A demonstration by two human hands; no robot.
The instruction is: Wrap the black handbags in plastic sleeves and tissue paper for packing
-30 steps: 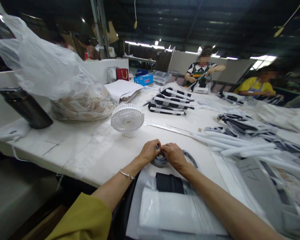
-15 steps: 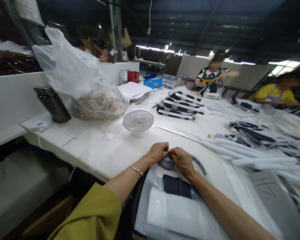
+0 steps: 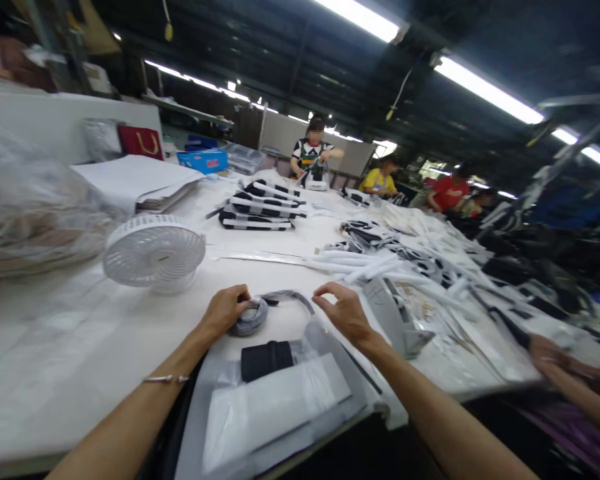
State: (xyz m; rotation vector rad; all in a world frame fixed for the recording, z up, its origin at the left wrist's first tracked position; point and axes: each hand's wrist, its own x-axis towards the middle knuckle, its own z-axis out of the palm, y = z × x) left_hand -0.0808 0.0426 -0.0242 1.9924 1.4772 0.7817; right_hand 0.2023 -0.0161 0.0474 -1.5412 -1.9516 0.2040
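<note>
My left hand [image 3: 229, 308] is closed at the edge of a coiled grey strap [image 3: 253, 319], its fingers pressed together on the coil. From the coil, the loose strap arcs right across the white table. My right hand [image 3: 347, 312] is raised beyond that loose end, thumb and forefinger apart, with nothing visible between them. Just below the hands lies a clear plastic sheet over a black folded piece [image 3: 266, 361] and a white packet [image 3: 275, 407], at the table's near edge. What lies beneath the packet is hidden.
A small white fan [image 3: 155, 253] stands left of my hands. Behind it are a paper stack [image 3: 140, 180] and a blue box [image 3: 203, 161]. Black-and-white strapped bundles [image 3: 263, 205] are piled ahead. White tubes [image 3: 360, 263] and a grey bin [image 3: 393, 317] are at right, near another person's arms [image 3: 570, 373].
The view has swung right. My hands, earlier together over the coil, are now apart; the right has moved off to the right and opened, while the left stays at the coil.
</note>
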